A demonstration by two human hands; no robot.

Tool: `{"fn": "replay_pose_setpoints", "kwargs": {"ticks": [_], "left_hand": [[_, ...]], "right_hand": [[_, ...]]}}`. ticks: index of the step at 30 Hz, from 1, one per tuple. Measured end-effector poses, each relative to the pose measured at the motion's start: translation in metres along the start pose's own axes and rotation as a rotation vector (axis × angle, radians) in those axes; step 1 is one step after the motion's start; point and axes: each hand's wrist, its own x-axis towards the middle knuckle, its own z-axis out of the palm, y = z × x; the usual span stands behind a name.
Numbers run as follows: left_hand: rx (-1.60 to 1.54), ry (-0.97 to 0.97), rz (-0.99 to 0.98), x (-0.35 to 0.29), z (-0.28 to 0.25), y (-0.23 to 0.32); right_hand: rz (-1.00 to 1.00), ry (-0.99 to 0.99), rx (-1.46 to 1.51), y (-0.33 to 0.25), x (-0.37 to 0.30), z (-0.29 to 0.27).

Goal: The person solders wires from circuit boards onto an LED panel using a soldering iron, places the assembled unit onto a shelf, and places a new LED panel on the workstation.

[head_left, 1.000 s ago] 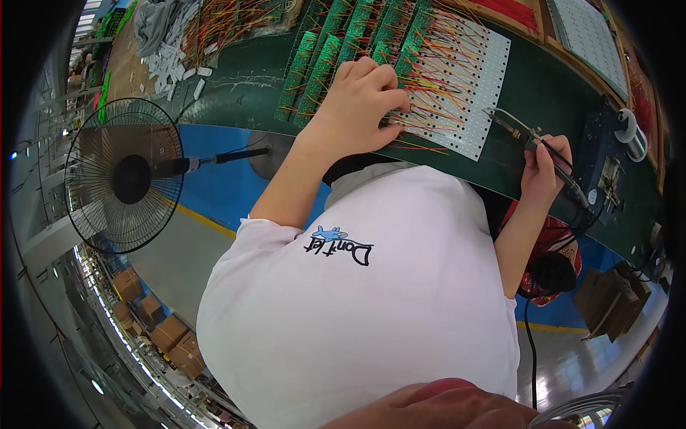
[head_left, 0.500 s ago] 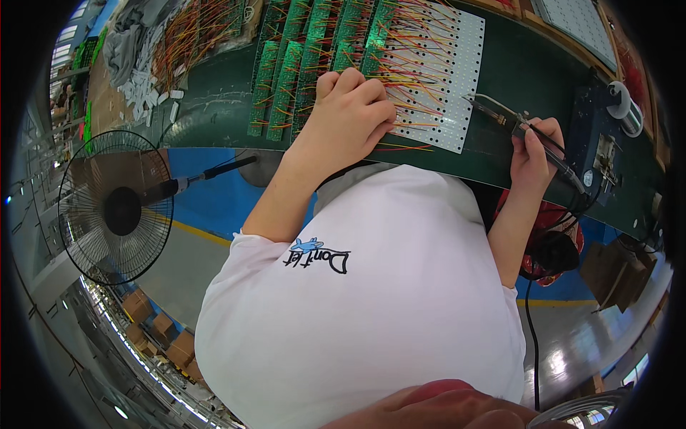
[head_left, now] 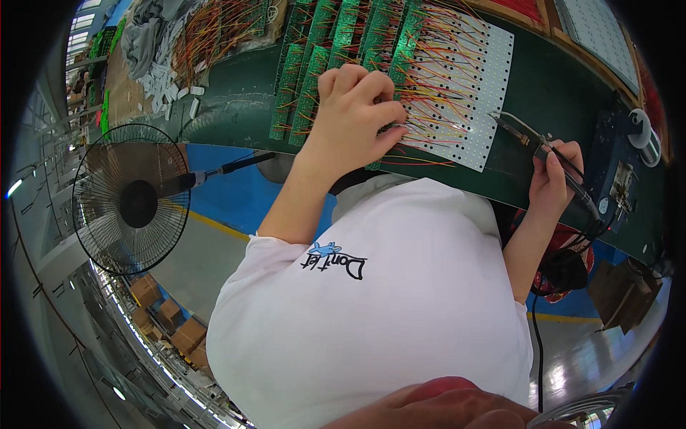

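Observation:
My left hand [head_left: 361,118] rests with curled fingers over the near ends of green circuit boards [head_left: 307,93], its thumb and forefinger beside red and yellow wires [head_left: 443,89]. What its fingertips hold, if anything, is hidden beneath the hand. The wires run from the boards onto a white perforated sheet [head_left: 493,93]. In my right hand [head_left: 554,175] is a soldering iron [head_left: 520,134] with a thin curved tube along it. Its tip points left, over the right edge of the sheet.
A solder spool [head_left: 647,139] stands on a dark blue unit [head_left: 607,157] at the right. Bundled wires [head_left: 214,36] and small white parts [head_left: 164,89] lie at the far left. A fan [head_left: 136,204] stands left of the green table [head_left: 236,107].
The whole view has shifted, so the table and both hands appear farther right. My left thumb and forefinger sit slightly farther apart. The soldering iron stays in my right hand.

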Motion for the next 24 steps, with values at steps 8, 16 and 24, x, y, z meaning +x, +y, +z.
{"fn": "replay_pose_setpoints", "kwargs": {"ticks": [8,16,24], "left_hand": [[0.011,0.025,-0.004,0.011,0.014,0.005],[-0.047,-0.065,0.038,0.018,0.006,0.011],[-0.261,-0.086,0.070,0.020,0.029,0.037]], "right_hand": [[-0.051,-0.034,-0.001,0.000,-0.002,0.001],[-0.031,-0.038,0.034,-0.003,0.000,0.002],[-0.045,-0.059,0.023,-0.002,-0.001,0.003]]}}
